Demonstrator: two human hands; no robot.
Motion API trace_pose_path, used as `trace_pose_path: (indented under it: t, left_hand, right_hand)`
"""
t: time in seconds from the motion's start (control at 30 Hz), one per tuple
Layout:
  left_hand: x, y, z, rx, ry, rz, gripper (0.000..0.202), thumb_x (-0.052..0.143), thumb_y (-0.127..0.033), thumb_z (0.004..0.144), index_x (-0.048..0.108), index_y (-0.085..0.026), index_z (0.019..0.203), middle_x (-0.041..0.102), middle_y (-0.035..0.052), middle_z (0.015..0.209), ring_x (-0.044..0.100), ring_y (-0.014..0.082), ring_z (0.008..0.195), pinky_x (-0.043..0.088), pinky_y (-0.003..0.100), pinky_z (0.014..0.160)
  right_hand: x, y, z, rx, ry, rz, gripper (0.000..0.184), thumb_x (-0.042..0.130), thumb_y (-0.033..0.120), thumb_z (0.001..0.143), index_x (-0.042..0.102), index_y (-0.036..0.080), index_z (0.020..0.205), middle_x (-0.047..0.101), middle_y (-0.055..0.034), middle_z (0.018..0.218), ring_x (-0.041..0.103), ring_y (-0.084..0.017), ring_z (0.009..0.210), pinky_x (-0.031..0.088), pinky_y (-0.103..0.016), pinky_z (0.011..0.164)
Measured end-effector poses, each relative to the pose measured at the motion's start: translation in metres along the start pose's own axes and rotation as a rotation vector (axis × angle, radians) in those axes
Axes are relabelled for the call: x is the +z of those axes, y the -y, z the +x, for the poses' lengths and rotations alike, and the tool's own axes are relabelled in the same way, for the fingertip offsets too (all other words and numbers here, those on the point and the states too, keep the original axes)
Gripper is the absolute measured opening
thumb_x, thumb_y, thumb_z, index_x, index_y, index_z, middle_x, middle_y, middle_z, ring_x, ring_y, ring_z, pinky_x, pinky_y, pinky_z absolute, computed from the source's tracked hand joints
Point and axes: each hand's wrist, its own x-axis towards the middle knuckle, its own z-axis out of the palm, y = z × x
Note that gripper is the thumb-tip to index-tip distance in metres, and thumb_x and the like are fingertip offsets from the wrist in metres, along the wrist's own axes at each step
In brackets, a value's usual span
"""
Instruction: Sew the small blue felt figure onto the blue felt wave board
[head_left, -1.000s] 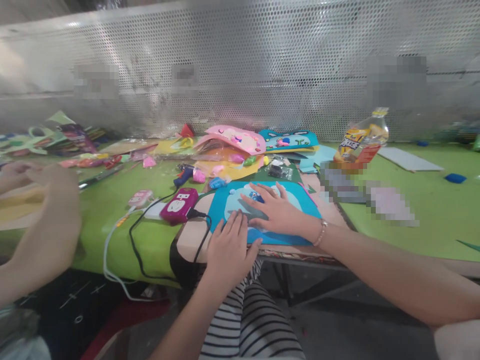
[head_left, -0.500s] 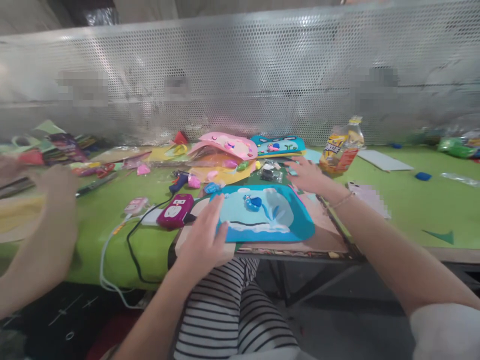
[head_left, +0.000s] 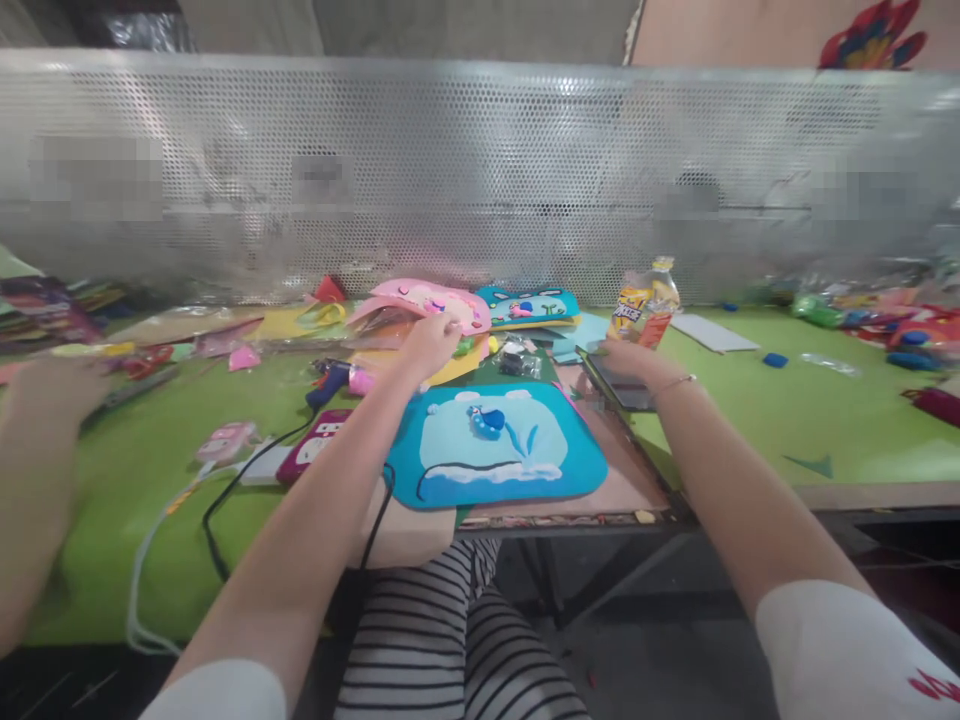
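A blue foam picture (head_left: pixel 525 470) with a whale on it lies on a brown board (head_left: pixel 626 480) at the table's near edge. My left hand (head_left: pixel 429 345) reaches past it, fingers curled at the near edge of a pink foam piece (head_left: pixel 420 297); what they pinch is unclear. My right hand (head_left: pixel 626 358) is closed on the far end of a dark phone (head_left: pixel 626 393), right of the blue picture.
A second blue foam picture (head_left: pixel 529 303), a juice bottle (head_left: pixel 645 308), a blue glue gun (head_left: pixel 330 376), a magenta device (head_left: pixel 307 452) with cables, and foam scraps lie on the green table (head_left: pixel 750 410). Another person's arm (head_left: pixel 34 450) is at the left. A perforated metal screen (head_left: pixel 480 170) stands behind.
My left hand left the blue picture's near-left corner and reached forward to the pink foam piece. My right hand took hold of the dark phone. The view shifted right.
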Motion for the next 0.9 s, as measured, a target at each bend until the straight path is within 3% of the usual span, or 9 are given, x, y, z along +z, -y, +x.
trace_pose_path:
  t: [0.2, 0.3, 0.37, 0.43, 0.53, 0.67, 0.77, 0.9]
  left_hand:
    - [0.024, 0.014, -0.015, -0.001, 0.009, 0.180, 0.038, 0.027, -0.031, 0.091, 0.057, -0.014, 0.107, 0.063, 0.0147, 0.107, 0.058, 0.0275, 0.097, 0.044, 0.037, 0.079]
    - [0.027, 0.016, -0.017, 0.028, 0.011, 0.198, 0.034, 0.029, -0.029, 0.090, 0.056, -0.016, 0.106, 0.063, 0.0136, 0.106, 0.058, 0.0262, 0.097, 0.044, 0.036, 0.077]
    - [0.029, 0.016, -0.017, 0.046, 0.025, 0.209, 0.031, 0.032, -0.028, 0.089, 0.056, -0.016, 0.103, 0.063, 0.0135, 0.103, 0.058, 0.0258, 0.093, 0.043, 0.035, 0.075]
    - [0.031, 0.015, -0.018, 0.050, 0.044, 0.202, 0.028, 0.034, -0.026, 0.087, 0.056, -0.016, 0.101, 0.064, 0.0131, 0.100, 0.059, 0.0250, 0.090, 0.043, 0.034, 0.073]
    - [0.034, 0.016, -0.020, 0.052, 0.067, 0.179, 0.025, 0.036, -0.025, 0.087, 0.057, -0.016, 0.096, 0.064, 0.0123, 0.095, 0.059, 0.0238, 0.087, 0.042, 0.032, 0.070]
    - [0.035, 0.017, -0.020, 0.023, 0.069, 0.156, 0.026, 0.040, -0.028, 0.086, 0.057, -0.016, 0.101, 0.064, 0.0132, 0.100, 0.059, 0.0246, 0.090, 0.042, 0.032, 0.070]
    - [0.036, 0.017, -0.020, 0.013, 0.092, 0.158, 0.025, 0.042, -0.028, 0.084, 0.058, -0.016, 0.099, 0.065, 0.0122, 0.097, 0.059, 0.0243, 0.088, 0.042, 0.032, 0.069]
    - [0.039, 0.016, -0.021, 0.074, 0.138, 0.137, 0.024, 0.043, -0.026, 0.084, 0.060, -0.016, 0.097, 0.065, 0.0096, 0.093, 0.060, 0.0220, 0.085, 0.044, 0.031, 0.070]
  right_hand:
    - [0.003, 0.016, 0.007, 0.080, -0.040, -0.013, 0.035, 0.039, 0.017, 0.084, 0.058, 0.006, 0.110, 0.063, -0.0229, 0.107, 0.060, -0.029, 0.098, 0.045, -0.039, 0.083]
    - [0.003, 0.045, 0.014, -0.042, -0.137, 0.028, 0.039, 0.038, 0.020, 0.087, 0.052, 0.009, 0.121, 0.057, -0.0192, 0.121, 0.052, -0.027, 0.113, 0.040, -0.036, 0.094]
    - [0.008, 0.067, 0.017, -0.266, -0.194, 0.115, 0.043, 0.044, 0.022, 0.085, 0.049, 0.011, 0.126, 0.054, -0.0160, 0.127, 0.050, -0.026, 0.117, 0.038, -0.035, 0.098]
    - [0.017, 0.086, 0.018, -0.384, -0.210, 0.118, 0.050, 0.048, 0.022, 0.083, 0.043, 0.011, 0.132, 0.049, -0.0157, 0.132, 0.043, -0.027, 0.124, 0.034, -0.037, 0.102]
    - [0.032, 0.098, 0.017, -0.305, -0.172, 0.057, 0.062, 0.051, 0.035, 0.084, 0.035, 0.010, 0.138, 0.042, -0.0207, 0.136, 0.039, -0.034, 0.126, 0.033, -0.045, 0.101]
    - [0.043, 0.095, 0.014, -0.219, -0.066, 0.031, 0.047, 0.043, 0.044, 0.088, 0.050, 0.018, 0.127, 0.054, -0.0174, 0.120, 0.055, -0.031, 0.106, 0.041, -0.043, 0.091]
    - [0.043, 0.095, 0.012, -0.248, -0.080, 0.002, 0.035, 0.039, 0.035, 0.091, 0.060, 0.017, 0.112, 0.058, -0.0164, 0.109, 0.058, -0.026, 0.098, 0.042, -0.038, 0.087]
    - [0.037, 0.097, 0.009, -0.265, -0.104, 0.000, 0.034, 0.034, 0.022, 0.091, 0.065, 0.012, 0.101, 0.060, -0.0185, 0.100, 0.060, -0.025, 0.091, 0.043, -0.036, 0.083]
